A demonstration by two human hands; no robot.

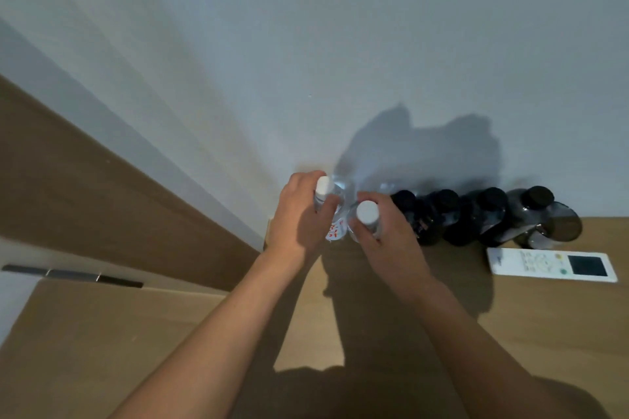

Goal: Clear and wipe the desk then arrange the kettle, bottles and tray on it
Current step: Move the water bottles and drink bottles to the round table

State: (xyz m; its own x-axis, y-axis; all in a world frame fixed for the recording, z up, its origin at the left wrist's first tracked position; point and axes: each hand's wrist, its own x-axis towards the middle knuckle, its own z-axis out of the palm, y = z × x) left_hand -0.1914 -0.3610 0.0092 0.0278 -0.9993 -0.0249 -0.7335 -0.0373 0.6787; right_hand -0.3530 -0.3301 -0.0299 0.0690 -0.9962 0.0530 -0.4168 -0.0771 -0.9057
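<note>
- Your two forearms are coming in nearest the lens, crossing the wooden desk (544,323) toward the back wall.
- Your left hand (299,214) is curling round the left clear bottle (335,211), fingers and thumb wrapping the shoulder just under its white cap (324,184). The bottle is standing at the desk's back left corner, close against the wall.
- Your right hand (388,231) is gripping the right clear bottle (366,223) the same way, just below its white cap (367,211). The two clear bottles are sitting just beside each other; whether they are touching you cannot tell.
- Handling, as a judgement: these are looking like thin plastic water bottles. If full, they are carrying some weight; the walls are likely giving under a hard squeeze and the film is slick. You are better off holding at the stiff neck and shoulder, as you are now, not the soft midsection.
- Four dark bottles (452,218) with black caps are lining up along the wall to the right of your right hand, packed side by side. Probably glass or heavy plastic; you cannot tell which. Treat them as breakable and take them by the body, one at a time.
- A white remote control (551,264) is lying flat in front of the rightmost dark bottle.
- Kettle and tray are not showing in this view.
</note>
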